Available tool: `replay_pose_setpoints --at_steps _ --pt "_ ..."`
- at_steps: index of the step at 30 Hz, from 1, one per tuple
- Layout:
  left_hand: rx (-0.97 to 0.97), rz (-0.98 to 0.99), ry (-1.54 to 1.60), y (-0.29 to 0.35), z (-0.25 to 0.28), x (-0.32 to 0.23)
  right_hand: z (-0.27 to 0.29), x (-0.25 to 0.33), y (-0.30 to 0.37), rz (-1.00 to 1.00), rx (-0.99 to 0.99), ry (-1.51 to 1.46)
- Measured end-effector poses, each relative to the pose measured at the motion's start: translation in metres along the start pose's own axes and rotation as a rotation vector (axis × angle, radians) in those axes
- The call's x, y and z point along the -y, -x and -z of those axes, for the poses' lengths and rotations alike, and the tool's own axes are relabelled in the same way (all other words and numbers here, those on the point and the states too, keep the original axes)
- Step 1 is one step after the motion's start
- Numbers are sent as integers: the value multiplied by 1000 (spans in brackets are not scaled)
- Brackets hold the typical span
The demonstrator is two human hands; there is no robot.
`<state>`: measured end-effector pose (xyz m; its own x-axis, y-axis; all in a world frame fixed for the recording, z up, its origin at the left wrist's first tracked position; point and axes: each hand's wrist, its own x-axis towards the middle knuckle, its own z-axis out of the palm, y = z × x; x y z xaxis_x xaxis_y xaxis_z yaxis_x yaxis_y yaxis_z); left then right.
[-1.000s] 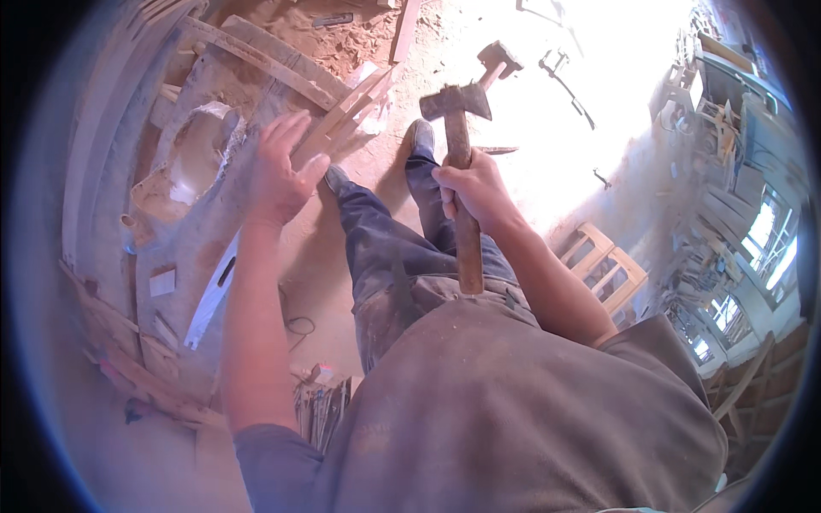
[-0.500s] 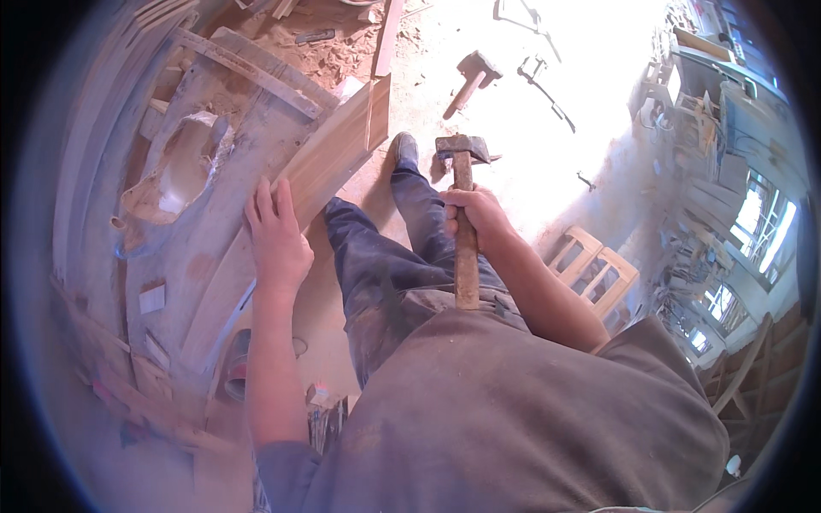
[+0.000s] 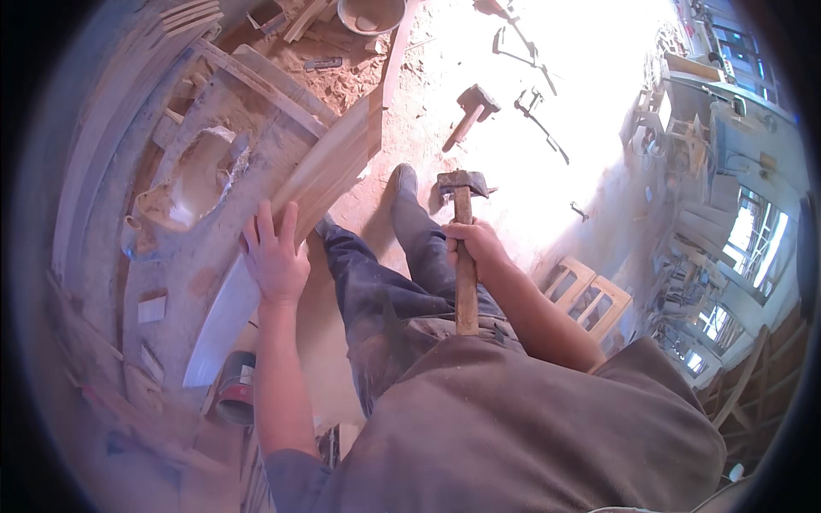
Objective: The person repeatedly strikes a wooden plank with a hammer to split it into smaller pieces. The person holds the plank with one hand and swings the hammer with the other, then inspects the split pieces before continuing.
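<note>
My right hand (image 3: 479, 248) is wrapped round the wooden handle of a hammer (image 3: 463, 291), whose dark, heavy head points away from me above my legs. My left hand (image 3: 278, 261) rests with spread fingers at the near end of a pale wooden board (image 3: 329, 167). The thumb is partly hidden beside the board. Along the workbench's right edge, the board slants away from me, its surface a little blurred. Beyond my left fingers on the workbench (image 3: 201, 282) lies an open container with a ragged rim (image 3: 190, 192).
On the floor ahead lie a mallet (image 3: 475, 103) and several metal clamps (image 3: 539, 128). Wood shavings (image 3: 355, 77) and a bucket (image 3: 372, 17) are at the far end. A slatted wooden piece (image 3: 590, 295) stands at right; a dark can (image 3: 235, 393) sits below the bench edge.
The view has shifted, so the floor and bench appear lower. The board has moved slightly away from me relative to the bench. My right hand still holds the hammer.
</note>
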<state>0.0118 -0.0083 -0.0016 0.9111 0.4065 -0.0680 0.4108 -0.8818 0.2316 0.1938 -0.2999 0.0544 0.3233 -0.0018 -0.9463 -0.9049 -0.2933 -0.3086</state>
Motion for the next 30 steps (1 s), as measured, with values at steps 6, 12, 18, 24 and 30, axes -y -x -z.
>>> replay_pose_setpoints --at_steps 6,12,18,24,30 --pt "-159 30 -69 14 -21 -7 -5 -3 -1 45 33 131" --pt "-272 15 -120 20 -37 -7 -6 2 -20 128 91 151" --pt "-305 11 -167 21 -39 -10 -31 53 -53 334 226 179" --pt "-332 16 -176 20 -44 -11 -89 118 -80 545 231 33" --pt "-313 21 -115 16 -37 -10 -106 139 -104 541 164 195"
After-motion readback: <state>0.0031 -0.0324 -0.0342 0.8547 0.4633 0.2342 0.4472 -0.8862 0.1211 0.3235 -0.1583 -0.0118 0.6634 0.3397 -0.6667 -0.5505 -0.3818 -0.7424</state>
